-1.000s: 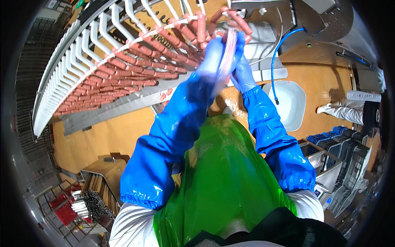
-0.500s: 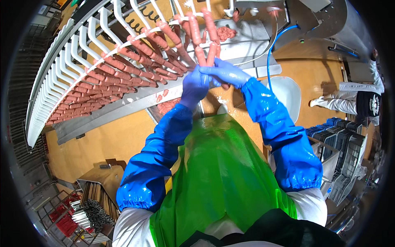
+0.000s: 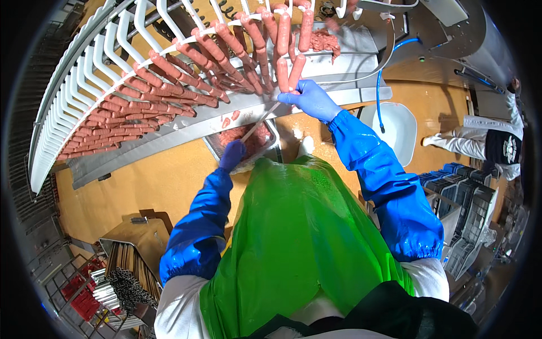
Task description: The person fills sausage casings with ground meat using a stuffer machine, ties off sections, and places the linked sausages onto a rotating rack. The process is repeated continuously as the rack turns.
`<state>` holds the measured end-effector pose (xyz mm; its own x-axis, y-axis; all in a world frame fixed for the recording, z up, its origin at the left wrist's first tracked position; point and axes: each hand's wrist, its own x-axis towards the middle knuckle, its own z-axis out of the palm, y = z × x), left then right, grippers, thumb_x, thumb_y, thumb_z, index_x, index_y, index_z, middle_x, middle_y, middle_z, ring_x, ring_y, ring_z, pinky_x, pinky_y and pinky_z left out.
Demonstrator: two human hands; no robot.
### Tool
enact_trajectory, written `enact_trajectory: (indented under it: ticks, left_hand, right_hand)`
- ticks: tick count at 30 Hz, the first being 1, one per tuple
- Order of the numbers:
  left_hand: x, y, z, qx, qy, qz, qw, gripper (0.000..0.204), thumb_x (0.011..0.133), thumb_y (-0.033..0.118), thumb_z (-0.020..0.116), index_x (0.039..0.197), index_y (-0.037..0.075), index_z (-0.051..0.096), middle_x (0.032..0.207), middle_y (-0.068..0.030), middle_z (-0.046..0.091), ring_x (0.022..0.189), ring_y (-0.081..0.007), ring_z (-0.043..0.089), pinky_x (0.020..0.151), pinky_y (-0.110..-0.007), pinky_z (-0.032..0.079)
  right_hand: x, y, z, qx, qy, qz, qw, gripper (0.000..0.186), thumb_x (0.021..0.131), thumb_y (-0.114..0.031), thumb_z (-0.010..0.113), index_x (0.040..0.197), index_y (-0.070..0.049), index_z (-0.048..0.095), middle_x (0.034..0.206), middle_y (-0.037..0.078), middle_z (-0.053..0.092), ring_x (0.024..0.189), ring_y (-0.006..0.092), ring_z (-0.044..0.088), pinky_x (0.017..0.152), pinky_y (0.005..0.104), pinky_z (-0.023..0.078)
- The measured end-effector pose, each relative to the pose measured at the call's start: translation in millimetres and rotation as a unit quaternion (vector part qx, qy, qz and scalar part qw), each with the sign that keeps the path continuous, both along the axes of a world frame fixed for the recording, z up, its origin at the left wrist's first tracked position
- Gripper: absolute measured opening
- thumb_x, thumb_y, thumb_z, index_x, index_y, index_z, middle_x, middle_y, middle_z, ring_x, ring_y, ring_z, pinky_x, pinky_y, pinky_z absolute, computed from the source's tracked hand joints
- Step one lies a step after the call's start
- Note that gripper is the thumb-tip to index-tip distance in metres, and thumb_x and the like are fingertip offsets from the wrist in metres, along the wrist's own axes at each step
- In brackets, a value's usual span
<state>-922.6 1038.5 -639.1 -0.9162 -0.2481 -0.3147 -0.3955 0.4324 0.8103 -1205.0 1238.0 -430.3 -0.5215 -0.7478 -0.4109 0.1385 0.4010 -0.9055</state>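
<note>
Linked raw sausages [image 3: 212,59] hang in loops from a curved row of white hooks [image 3: 148,31]. At the lower end of the rightmost loop, my right hand [image 3: 316,101] is closed, fingertips pinching where two links [image 3: 295,72] meet. A thin, pale, emptied length of sausage casing [image 3: 261,120] runs taut from there down to my left hand [image 3: 232,155]. That hand is closed around the casing, over the near left side of a metal tub [image 3: 276,138] holding ground meat [image 3: 257,139].
A steel ledge [image 3: 130,150] runs below the hooks, with a meat pile [image 3: 324,44] at its far end. A blue hose [image 3: 379,93] hangs over a white bin [image 3: 403,130]. Stacked crates [image 3: 468,192] stand at right; another person [image 3: 474,138] is farther right.
My left hand has come away from my right, down and leftward, drawing out the casing. The hanging sausages have shifted left a little along with the hooks.
</note>
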Motion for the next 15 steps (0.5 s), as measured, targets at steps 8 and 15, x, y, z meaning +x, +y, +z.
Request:
enact_trajectory:
  ticks: [8, 15]
  left_hand:
    - [25, -61, -90, -0.057, -0.024, 0.187, 0.98, 0.029, 0.09, 0.025, 0.054, 0.105, 0.001, 0.061, 0.104, -0.0233, 0.063, 0.096, -0.0428, 0.058, 0.083, -0.048, 0.046]
    - [-156, 75, 116, 0.019, 0.273, -0.091, 0.957, 0.033, 0.092, 0.012, 0.054, 0.123, 0.002, 0.051, 0.117, -0.0081, 0.056, 0.098, -0.0215, 0.057, 0.083, -0.034, 0.046]
  right_hand:
    - [-12, 25, 40, -0.034, -0.015, -0.02, 0.999, 0.031, 0.094, -0.035, 0.06, 0.088, -0.004, 0.062, 0.067, 0.0, 0.056, 0.06, 0.0083, 0.052, 0.057, 0.0235, 0.041]
    - [-12, 44, 9, -0.071, -0.052, -0.025, 0.996, 0.032, 0.093, -0.036, 0.06, 0.095, -0.004, 0.065, 0.079, 0.0, 0.061, 0.069, 0.0066, 0.054, 0.063, 0.0239, 0.045]
